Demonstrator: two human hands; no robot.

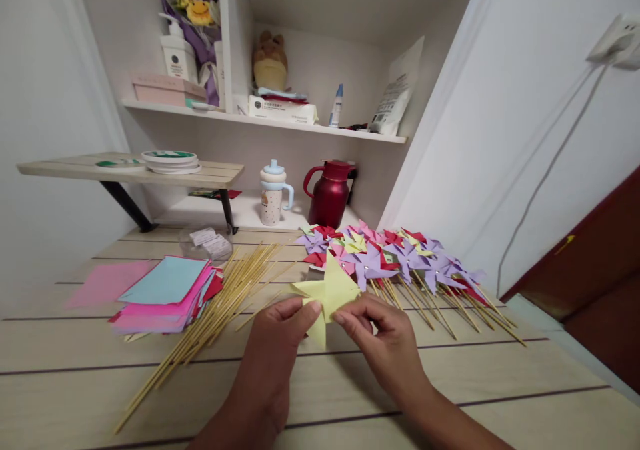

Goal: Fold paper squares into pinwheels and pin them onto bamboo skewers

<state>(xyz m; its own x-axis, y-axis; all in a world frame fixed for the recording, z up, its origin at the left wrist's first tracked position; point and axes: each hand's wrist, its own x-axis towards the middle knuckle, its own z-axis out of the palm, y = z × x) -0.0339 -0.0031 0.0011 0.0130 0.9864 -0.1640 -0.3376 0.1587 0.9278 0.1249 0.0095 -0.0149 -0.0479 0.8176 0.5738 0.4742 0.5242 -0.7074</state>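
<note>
A pale yellow paper pinwheel point(331, 290) with folded blades is held up between both hands, a little above the table. My left hand point(280, 337) pinches its lower left part, with the thumb lying on the paper near the centre. On the other side, my right hand point(383, 333) grips the lower right edge between thumb and fingertips. No stick shows on this pinwheel. Behind it to the right lies a pile of finished pinwheels point(367, 263) in purple, pink, red and yellow, mounted on wooden sticks.
Loose wooden sticks point(220, 323) lie left of my hands, beside a stack of coloured paper squares point(165, 283). A clear container point(206, 242) stands behind them. Farther back are a cup point(273, 197), a red jug point(330, 193) and a raised wooden shelf point(120, 170) on the left.
</note>
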